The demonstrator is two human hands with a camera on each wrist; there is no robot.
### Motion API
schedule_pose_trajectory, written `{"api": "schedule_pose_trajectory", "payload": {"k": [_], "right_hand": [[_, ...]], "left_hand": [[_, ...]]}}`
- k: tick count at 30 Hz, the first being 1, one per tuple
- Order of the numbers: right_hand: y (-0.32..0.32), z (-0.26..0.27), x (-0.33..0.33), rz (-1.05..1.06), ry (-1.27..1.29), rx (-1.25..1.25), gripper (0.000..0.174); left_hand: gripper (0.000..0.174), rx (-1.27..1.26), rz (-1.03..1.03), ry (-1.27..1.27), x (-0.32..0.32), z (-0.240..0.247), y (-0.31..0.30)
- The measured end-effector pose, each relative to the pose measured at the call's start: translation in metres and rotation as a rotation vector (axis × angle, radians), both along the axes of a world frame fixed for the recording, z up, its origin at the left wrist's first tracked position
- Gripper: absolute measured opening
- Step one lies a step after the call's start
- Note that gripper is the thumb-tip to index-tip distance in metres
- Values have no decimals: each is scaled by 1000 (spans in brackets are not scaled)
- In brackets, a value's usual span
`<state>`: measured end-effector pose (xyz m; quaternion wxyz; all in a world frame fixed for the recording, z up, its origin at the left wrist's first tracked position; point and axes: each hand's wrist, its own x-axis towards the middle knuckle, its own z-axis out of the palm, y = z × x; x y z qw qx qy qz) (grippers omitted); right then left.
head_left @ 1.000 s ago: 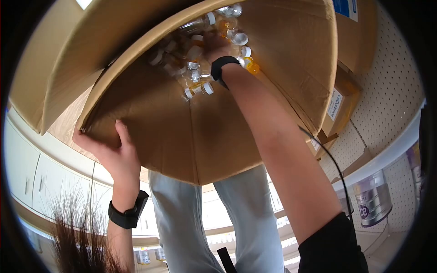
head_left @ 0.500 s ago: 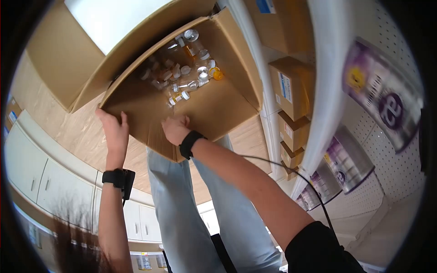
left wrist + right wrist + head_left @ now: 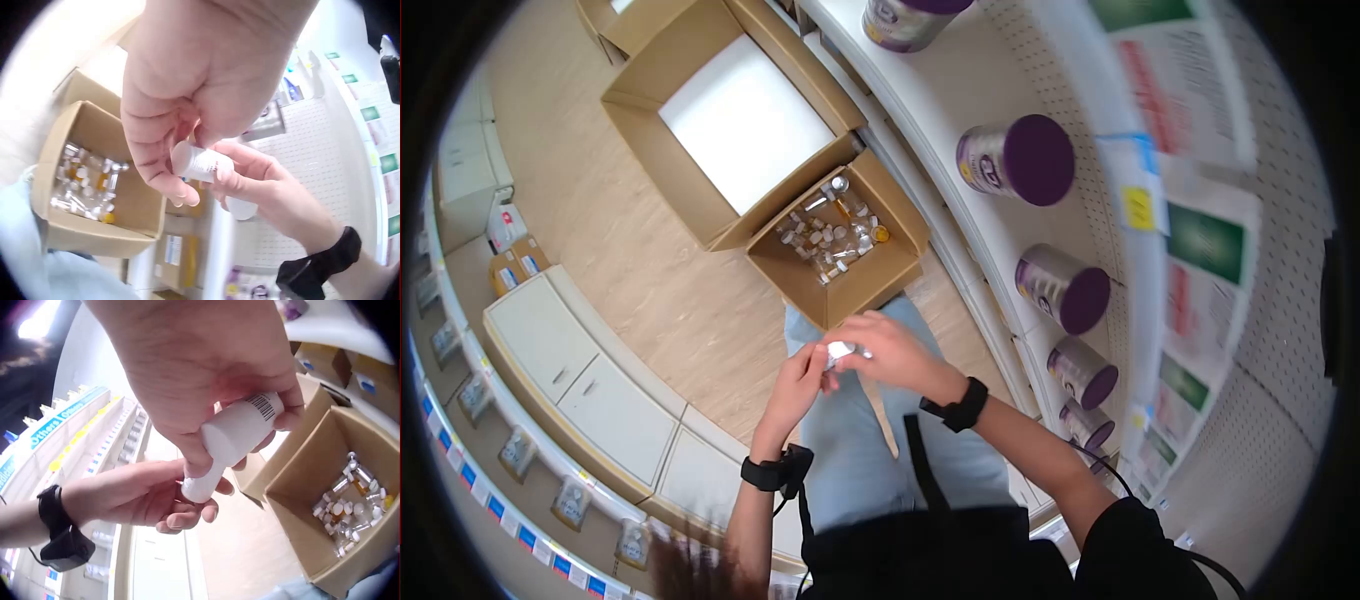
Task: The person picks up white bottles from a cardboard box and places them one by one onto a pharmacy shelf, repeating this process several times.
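Note:
In front of the legs, my left hand (image 3: 797, 385) and right hand (image 3: 900, 352) meet around small white containers (image 3: 838, 352). The left wrist view shows my left fingers curled round a white container (image 3: 199, 164) with printed text, my right thumb pressed on its side. A second white rounded piece (image 3: 241, 209) shows below the right hand (image 3: 284, 197). Seen from the right wrist, my right hand (image 3: 206, 369) grips a white bottle (image 3: 240, 431) with a barcode, while my left fingers hold a smaller white piece (image 3: 201, 487). Whether the pieces are joined, I cannot tell.
A cardboard box (image 3: 880, 282) holding several clear and orange bottles (image 3: 840, 232) stands on the floor beyond my hands. Behind it is a larger box (image 3: 690, 200) with a white panel. Purple-lidded tins (image 3: 1040, 160) line the right shelf; white cabinets (image 3: 625, 420) stand left.
My left hand has let go of the box's edge, and my right hand has come away from the bottles and the box. Both now hold white containers. The box appears upright and farther away.

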<state>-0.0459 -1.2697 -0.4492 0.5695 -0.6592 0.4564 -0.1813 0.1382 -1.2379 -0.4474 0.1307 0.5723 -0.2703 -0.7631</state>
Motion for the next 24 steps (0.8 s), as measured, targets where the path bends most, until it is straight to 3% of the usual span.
{"api": "schedule_pose_trajectory", "payload": {"k": [1,2,4,5,7,8,12,15,17,19,21,23,24], "right_hand": [[-1,35,-3,-9,-5,-26,31],[-9,69,-6,-101,-56,108,29],[1,117,-8,-375,-261,336,26],[5,132,-10,-384,-264,292,26],[17,161,-17,-679,-676,576,35],[23,181,-19,-739,-763,680,47],[47,245,-2,-818,-1088,518,46],[71,298,29,-882,-972,388,46],[97,303,34,-900,-1005,268,40],[122,321,45,-920,-825,171,40],[145,344,53,-1018,-832,42,37],[175,352,49,-1160,-444,-338,35],[192,356,48,-1254,-425,-372,33]], "left_hand": [[34,-80,-12,68,-2,26,-7],[32,-119,-30,65,-3,51,-15],[24,-202,122,161,-9,104,-25],[23,-243,173,214,-9,127,-31],[23,-256,193,332,-6,171,-40],[26,-232,229,438,-3,191,-44],[35,-248,-39,613,12,250,-58],[39,-329,-201,713,24,281,-56],[40,-357,-277,710,20,292,-46],[42,-384,-370,716,21,313,-34],[42,-386,-498,706,16,333,-20],[40,-430,-628,711,-6,342,4],[38,-495,-690,752,-16,346,16]]}}
